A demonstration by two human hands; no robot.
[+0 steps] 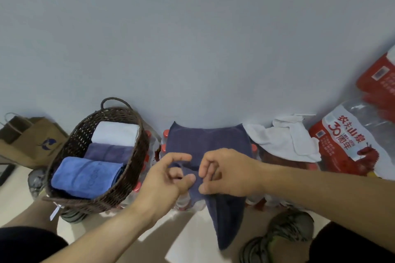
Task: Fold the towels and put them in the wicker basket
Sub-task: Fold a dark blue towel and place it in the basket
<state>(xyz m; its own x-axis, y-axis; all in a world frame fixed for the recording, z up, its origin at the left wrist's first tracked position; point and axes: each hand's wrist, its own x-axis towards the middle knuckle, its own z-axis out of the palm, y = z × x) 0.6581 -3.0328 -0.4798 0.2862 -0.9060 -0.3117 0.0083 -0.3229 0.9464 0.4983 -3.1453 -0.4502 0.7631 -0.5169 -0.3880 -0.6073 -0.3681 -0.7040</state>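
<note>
Folding now: dark blue towel (207,141), spread over packs of bottled water (162,141) at 12 o'clock from the person, its near end hanging off the front edge towards the floor.
Left hand (168,175): fingers curled, thumb and fingertips pinching the towel's near edge.
Right hand (226,172): likewise curled, pinching the same edge just beside the left; the two hands nearly touch.
Wicker basket (96,156): at 10 o'clock, on the bottle packs; holds three folded towels in a row, white (115,133) farthest, purple (108,151) in the middle, light blue (85,174) nearest.
Still to do: crumpled white towel (286,136) lying unfolded at 2 o'clock.
Step, judged: gathering the edge for a fold; task past halfway.
Risk 1: the hanging end may drag the towel off the packs if both pinches loosen.
Risk 2: hands so close leave the corners free, so the fold could come out skewed.
Risk 3: basket looks nearly full; pushing another towel in could crumple those inside.
Surroundings: paper bag (32,141) at 9 o'clock, red water pack (346,145) at 3 o'clock.
</note>
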